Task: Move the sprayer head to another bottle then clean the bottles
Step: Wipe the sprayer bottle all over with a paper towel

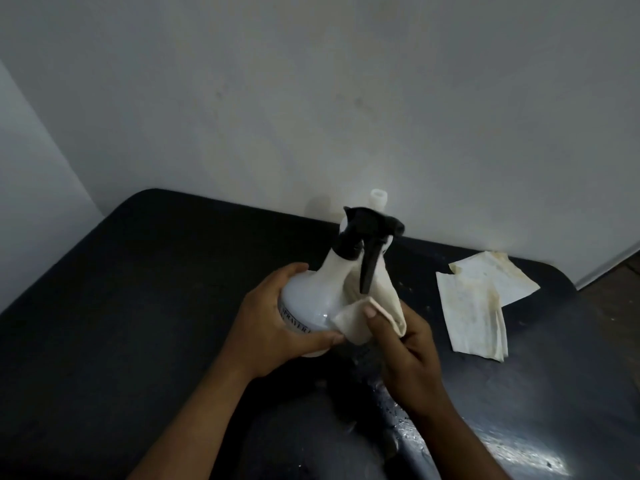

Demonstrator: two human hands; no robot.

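Head view: left hand [273, 323] grips bottle [311, 296]; right hand [408, 355] presses cloth [367, 306].

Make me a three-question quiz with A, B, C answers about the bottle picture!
1. Where is the stained folded cloth?
A. on the dark table, right of the hands
B. on the floor
C. on the wall

2. What colour is the trigger sprayer head?
A. red
B. black
C. green

3. What is the right hand doing?
A. resting empty
B. squeezing the trigger
C. pressing a cream cloth against the white plastic bottle

Answers: 1 A, it lies flat on the tabletop. 2 B, it looks black against the pale bottle. 3 C, while the left hand grips the bottle.
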